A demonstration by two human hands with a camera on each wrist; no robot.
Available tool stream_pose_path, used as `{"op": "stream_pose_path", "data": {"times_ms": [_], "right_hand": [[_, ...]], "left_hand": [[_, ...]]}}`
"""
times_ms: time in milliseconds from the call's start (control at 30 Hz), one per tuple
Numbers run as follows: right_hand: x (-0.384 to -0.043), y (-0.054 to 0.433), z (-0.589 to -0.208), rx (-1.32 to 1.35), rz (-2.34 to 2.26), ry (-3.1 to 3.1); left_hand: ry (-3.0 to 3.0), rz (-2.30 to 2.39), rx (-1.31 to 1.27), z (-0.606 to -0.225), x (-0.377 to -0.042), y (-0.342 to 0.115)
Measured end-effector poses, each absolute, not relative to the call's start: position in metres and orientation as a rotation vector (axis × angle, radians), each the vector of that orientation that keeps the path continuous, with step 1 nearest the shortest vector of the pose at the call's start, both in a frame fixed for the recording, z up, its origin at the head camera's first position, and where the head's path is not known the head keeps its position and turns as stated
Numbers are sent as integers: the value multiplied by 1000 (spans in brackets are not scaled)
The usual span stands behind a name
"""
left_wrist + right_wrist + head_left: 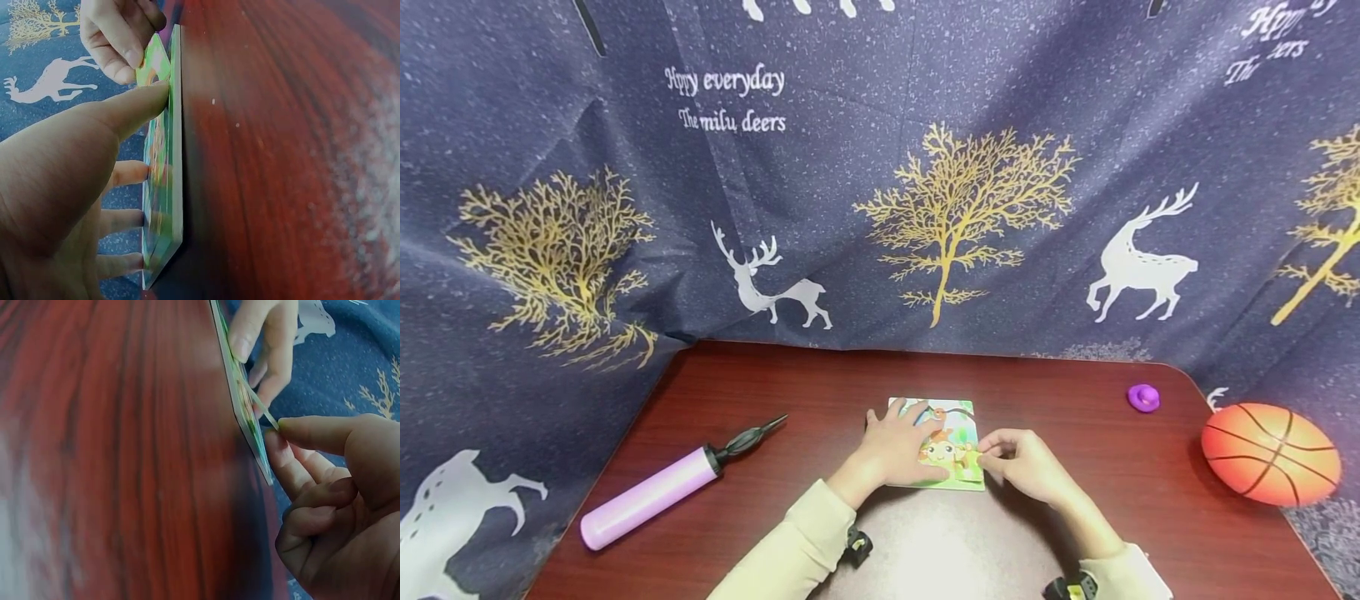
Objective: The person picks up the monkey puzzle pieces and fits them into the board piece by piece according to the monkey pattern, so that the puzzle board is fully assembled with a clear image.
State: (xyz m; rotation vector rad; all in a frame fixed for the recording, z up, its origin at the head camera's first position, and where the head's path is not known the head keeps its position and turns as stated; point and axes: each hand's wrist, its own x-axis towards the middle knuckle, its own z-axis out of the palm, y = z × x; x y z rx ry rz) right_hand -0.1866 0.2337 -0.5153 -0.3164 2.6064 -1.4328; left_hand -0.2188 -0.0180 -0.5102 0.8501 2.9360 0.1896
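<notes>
A thin square picture puzzle (961,417) with a cartoon monkey and green edges lies flat on the table. My left hand (895,447) rests on its left part with fingers spread; the thumb touches the lower part of the picture. At the right edge my right hand (1024,463) pinches a green puzzle piece (154,57) between thumb and forefinger. In the right wrist view the piece (265,411) tilts up from the board, one end low against it and the other at the fingertips. The left fingers hide part of the picture.
A pink hand pump (651,498) with a black nozzle lies on the left of the brown table (820,375). A purple rubber duck (1143,397) stands at the back right. An orange basketball (1270,454) sits at the right edge. A deer-print cloth (850,167) hangs behind.
</notes>
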Motion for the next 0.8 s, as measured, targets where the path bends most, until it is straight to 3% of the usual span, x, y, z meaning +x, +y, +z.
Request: {"op": "stream_pose_path", "data": {"times_ms": [800], "right_hand": [[-189, 221, -515, -293, -1285, 2724]], "left_hand": [[2950, 182, 833, -510, -218, -15]]}}
